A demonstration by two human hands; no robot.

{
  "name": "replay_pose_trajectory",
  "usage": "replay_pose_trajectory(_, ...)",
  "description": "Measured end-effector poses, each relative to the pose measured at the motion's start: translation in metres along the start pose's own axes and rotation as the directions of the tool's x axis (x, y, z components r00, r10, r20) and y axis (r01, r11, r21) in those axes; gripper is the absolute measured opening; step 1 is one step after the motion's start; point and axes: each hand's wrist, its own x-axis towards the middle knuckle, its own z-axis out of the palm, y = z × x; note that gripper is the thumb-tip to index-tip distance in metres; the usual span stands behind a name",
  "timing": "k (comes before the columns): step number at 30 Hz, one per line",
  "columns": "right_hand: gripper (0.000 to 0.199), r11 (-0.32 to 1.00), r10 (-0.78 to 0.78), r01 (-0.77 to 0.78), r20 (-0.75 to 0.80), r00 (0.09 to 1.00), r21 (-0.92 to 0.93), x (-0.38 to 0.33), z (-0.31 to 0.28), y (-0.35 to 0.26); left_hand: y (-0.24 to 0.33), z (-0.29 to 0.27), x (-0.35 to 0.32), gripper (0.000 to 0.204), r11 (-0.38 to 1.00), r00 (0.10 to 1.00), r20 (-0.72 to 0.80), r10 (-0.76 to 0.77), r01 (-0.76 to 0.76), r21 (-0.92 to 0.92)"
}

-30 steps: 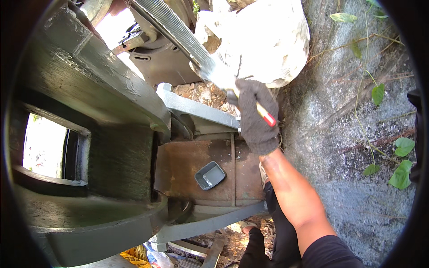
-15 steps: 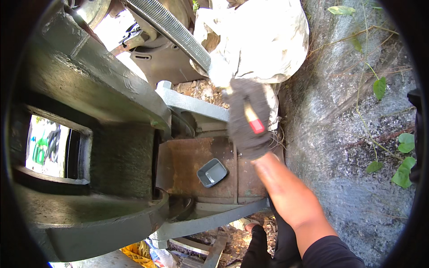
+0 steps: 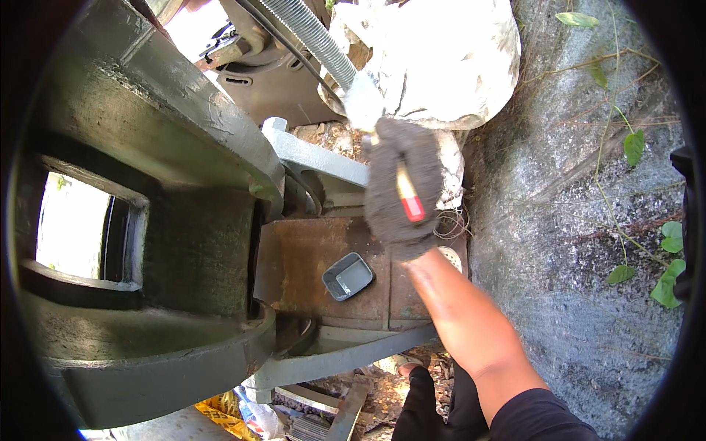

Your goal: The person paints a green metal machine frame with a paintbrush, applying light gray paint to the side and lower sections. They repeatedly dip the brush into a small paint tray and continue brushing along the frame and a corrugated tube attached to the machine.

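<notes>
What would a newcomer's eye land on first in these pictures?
Probably the dark-gloved right hand, just above and right of centre, its grip around a red-ended handle. Above it glares a white bundle, while a dark metal frame fills the left. A small grey tray sits below centre on a rusty plate.
</notes>
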Motion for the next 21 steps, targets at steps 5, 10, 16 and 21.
replay_pose_trajectory(5,0.018,0.997,-0.064,0.065,-0.027,0.998,0.05,-0.018,0.019,0.005,0.0,0.001,0.0,0.016,1.0,1.0,-0.009,0.003,-0.003,-0.003)
replay_pose_trajectory(10,0.016,0.995,0.015,-0.025,0.104,0.994,0.097,-0.036,-0.006,0.008,0.0,0.002,0.001,0.015,1.0,1.0,-0.019,0.009,-0.009,-0.01)
replay_pose_trajectory(16,0.015,0.943,0.305,-0.292,-0.067,0.95,0.16,-0.046,-0.042,0.013,-0.001,0.002,0.004,0.013,1.0,0.999,-0.039,0.026,-0.027,-0.011)
replay_pose_trajectory(21,0.021,0.867,0.46,-0.438,-0.041,0.887,0.238,-0.051,-0.013,0.041,0.001,0.0,0.006,0.012,0.999,0.998,-0.043,0.035,-0.033,0.04)
